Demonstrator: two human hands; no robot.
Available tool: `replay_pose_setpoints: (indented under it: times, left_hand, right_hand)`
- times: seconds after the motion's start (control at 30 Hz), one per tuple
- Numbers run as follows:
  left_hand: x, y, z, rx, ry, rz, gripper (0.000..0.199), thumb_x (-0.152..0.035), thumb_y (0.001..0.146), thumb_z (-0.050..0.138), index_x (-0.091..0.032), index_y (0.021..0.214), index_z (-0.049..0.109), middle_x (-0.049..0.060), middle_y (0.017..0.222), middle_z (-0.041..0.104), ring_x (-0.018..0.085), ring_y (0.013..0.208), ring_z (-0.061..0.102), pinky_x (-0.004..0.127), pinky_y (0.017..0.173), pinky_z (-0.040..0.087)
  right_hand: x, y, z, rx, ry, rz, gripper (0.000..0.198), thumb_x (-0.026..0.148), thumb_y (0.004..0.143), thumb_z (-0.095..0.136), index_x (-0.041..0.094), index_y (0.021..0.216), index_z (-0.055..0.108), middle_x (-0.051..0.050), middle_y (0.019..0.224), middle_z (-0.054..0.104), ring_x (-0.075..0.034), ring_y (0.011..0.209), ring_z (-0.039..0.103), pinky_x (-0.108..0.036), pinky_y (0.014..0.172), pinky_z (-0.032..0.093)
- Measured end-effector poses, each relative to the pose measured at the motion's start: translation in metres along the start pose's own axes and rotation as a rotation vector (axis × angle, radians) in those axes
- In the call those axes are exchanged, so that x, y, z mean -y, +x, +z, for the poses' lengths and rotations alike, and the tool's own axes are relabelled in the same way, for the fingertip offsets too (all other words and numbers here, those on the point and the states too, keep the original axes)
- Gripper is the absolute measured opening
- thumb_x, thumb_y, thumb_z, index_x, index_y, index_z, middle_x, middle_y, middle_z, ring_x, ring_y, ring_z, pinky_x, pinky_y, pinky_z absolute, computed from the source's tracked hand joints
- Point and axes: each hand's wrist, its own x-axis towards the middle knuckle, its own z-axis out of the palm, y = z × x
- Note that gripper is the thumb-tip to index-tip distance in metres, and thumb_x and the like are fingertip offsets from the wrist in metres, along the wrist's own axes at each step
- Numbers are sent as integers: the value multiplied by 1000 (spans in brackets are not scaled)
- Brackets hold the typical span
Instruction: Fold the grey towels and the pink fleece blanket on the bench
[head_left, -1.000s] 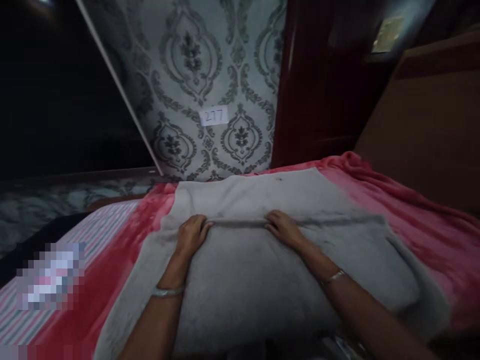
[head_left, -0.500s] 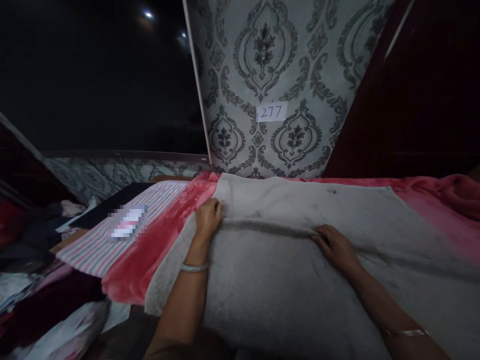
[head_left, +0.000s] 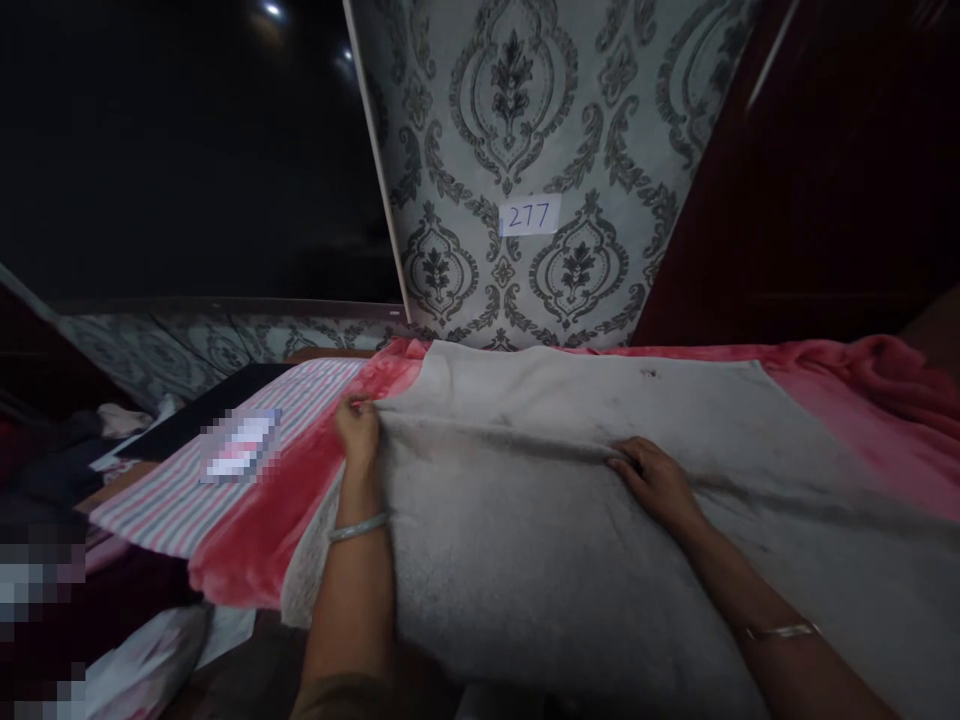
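A large grey cloth (head_left: 495,540) with a soft nap lies spread out in front of me, a raised fold running across it from left to right. At the left end of that fold, my left hand (head_left: 358,430) pinches the cloth near its edge, above the red blanket. Farther right, my right hand (head_left: 660,485) grips the same fold between thumb and fingers. Between my hands the fold is drawn into a fairly straight ridge. Small dark marks show on the far part of the cloth.
Beneath the cloth lies a red and pink plush blanket (head_left: 255,540), bunched at the far right. Left of it is a striped cloth (head_left: 157,500) with a blurred item on it. Behind stand a large dark screen (head_left: 195,160) and a patterned wall with a "277" paper (head_left: 529,215).
My left hand has moved left to the cloth's edge, pulling the fold out longer. My right hand keeps its grip in nearly the same spot. The view has shifted slightly.
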Motion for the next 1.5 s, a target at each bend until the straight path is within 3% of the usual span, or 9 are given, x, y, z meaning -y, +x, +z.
replay_pose_setpoints:
  times: [0.07,0.2,0.43,0.6,0.8,1.0,1.17,1.33,1.5]
  left_hand:
    - [-4,-1,-5,-92,-18,-24,39,-25,82,40,-15,112,62,6,81,62,22,73,58,36,76,48]
    - [-11,-2,-9,-139,-175,-76,27,-25,74,48,-18,94,64,1,72,55,20,69,52,37,81,47]
    - [-10,-1,-13,147,-441,-30,23,-31,63,54,-19,80,62,2,75,64,18,70,56,29,69,47]
    - [-2,-4,-25,316,-545,-62,33,-33,58,58,-20,86,67,0,69,61,16,60,51,27,55,40]
    - [6,1,-32,461,-550,-53,53,-29,57,59,-19,108,69,1,81,65,16,63,53,27,56,42]
    - [21,18,-18,365,-197,164,38,-23,61,55,-20,96,69,7,99,66,24,96,60,38,92,51]
    - [23,21,-12,202,-48,200,11,-24,65,58,-24,75,60,8,88,58,28,92,59,45,95,53]
    - [12,18,-19,178,-143,339,8,-22,64,57,-23,72,56,12,119,61,29,120,56,45,111,43]
    - [-1,12,-21,304,-353,207,19,-28,61,58,-22,78,60,4,95,70,25,97,64,43,99,50]
  right_hand:
    - [0,0,0,-7,-7,5,31,45,96,48,22,90,68,-9,88,68,-26,87,64,-38,81,52]
    - [1,1,1,-18,-17,19,33,45,96,47,22,90,69,-9,88,68,-26,87,64,-38,80,52]
    - [2,2,1,-19,10,17,28,43,95,49,22,90,68,-10,88,69,-26,87,64,-38,81,52]
    - [2,3,0,2,-10,32,26,41,94,50,22,90,67,-9,89,69,-25,88,64,-37,81,52]
    - [2,3,-2,20,-22,43,27,39,95,49,21,90,67,-9,88,68,-25,88,63,-36,80,51]
    - [4,4,-4,32,-16,47,26,39,95,50,22,91,69,-9,89,68,-25,88,63,-36,81,51]
    - [3,2,-4,6,-18,38,29,42,96,50,22,90,68,-9,88,68,-25,87,63,-37,81,51]
    - [0,4,-2,11,-6,23,26,40,96,52,21,91,69,-9,88,68,-25,88,63,-37,82,50]
    - [11,11,-6,69,-107,46,16,30,95,56,21,96,70,-9,95,69,-24,94,62,-36,87,49]
